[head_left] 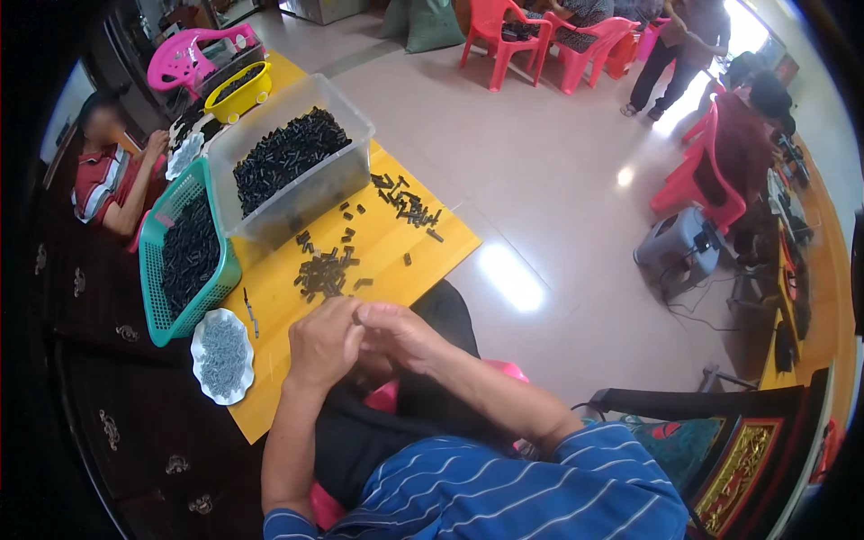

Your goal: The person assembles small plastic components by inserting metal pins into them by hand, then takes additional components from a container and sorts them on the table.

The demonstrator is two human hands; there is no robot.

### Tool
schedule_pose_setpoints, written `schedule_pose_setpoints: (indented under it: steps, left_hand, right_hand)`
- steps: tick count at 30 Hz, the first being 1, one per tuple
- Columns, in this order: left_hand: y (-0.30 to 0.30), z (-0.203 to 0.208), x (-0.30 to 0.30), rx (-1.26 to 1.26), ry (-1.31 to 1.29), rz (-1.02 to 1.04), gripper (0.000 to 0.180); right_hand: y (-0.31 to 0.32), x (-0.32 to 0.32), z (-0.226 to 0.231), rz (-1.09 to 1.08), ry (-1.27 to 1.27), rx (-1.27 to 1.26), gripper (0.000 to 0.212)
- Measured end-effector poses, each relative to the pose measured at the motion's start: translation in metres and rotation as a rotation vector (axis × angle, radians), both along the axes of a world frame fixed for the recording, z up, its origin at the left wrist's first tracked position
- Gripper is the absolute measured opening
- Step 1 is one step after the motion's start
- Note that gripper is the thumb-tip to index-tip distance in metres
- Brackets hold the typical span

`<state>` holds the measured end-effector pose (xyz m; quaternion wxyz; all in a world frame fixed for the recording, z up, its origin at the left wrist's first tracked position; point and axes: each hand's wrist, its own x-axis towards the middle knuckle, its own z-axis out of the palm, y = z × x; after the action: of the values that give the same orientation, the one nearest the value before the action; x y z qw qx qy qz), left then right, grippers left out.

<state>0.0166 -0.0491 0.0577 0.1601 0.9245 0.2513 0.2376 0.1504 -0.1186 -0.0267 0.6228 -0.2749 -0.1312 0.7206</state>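
My left hand (321,344) and my right hand (401,337) meet over my lap at the near edge of the yellow table (277,335). Both are closed, with thumbs and fingertips drawn together. Whatever they pinch is hidden by the fingers. Just beyond them lies a loose pile of small black tubular pieces (325,274). A second group of black pieces (407,205) is scattered near the right table edge. Left of my left hand are a thin dark rod (250,312) and a white scalloped dish (198,357) full of small silvery pieces.
A clear plastic bin (306,205) and a green basket (191,315), both filled with black pieces, stand on the table. Behind them is a yellow basin (261,90). Another person (108,175) works at the far left. Dark cabinets (135,423) line the left side; pink chairs (711,171) stand beyond.
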Motion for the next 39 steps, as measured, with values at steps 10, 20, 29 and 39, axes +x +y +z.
schedule_pose_setpoints:
  steps: [10,20,29,39]
  left_hand:
    - [0.001,-0.009,-0.013,0.017,0.009,0.017,0.029]
    - [0.014,-0.017,0.004,0.022,-0.065,-0.021,0.019]
    - [0.018,-0.006,0.002,0.047,-0.004,-0.022,0.019]
    - [0.011,-0.009,-0.007,-0.032,0.077,0.021,0.024]
  right_hand:
    - [0.000,-0.010,0.001,0.011,-0.008,0.034,0.018]
    - [-0.001,0.017,0.006,0.046,-0.044,0.121,0.024]
    - [-0.001,0.009,0.013,-0.006,0.087,0.029,0.027]
    - [-0.002,0.006,0.013,0.043,0.034,0.062,0.035]
